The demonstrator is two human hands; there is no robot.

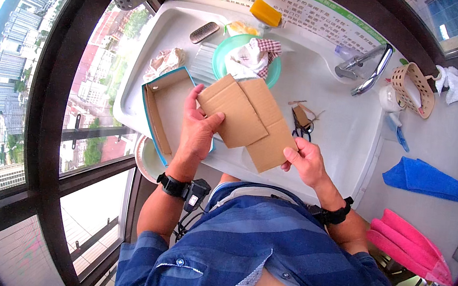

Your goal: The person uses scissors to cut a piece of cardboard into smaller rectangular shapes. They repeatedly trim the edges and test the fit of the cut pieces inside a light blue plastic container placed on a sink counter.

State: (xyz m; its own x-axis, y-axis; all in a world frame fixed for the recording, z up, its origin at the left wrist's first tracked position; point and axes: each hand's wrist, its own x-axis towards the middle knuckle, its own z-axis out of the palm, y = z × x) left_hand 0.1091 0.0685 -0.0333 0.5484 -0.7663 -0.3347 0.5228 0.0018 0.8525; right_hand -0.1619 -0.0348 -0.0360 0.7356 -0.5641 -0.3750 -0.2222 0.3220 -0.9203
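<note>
Two flat pieces of brown cardboard are held up over the white sink, one partly overlapping the other. My left hand (201, 124) grips the left cardboard piece (232, 115), thumb on its face. My right hand (304, 159) pinches the lower right edge of the other cardboard piece (272, 140), which lies partly behind the first. An open shallow cardboard box (158, 120) with blue edges rests at the sink's left, partly hidden by my left hand. Black-handled scissors (302, 124) lie in the basin among brown cardboard scraps (302, 114).
A green basin (219, 61) with cloths stands at the back of the sink (342, 140). Nearby are a scrub brush (204, 32), a yellow sponge (266, 12) and a chrome faucet (370, 72). Blue (432, 180) and pink (408, 247) cloths are on the right; a window frame (50, 98) is left.
</note>
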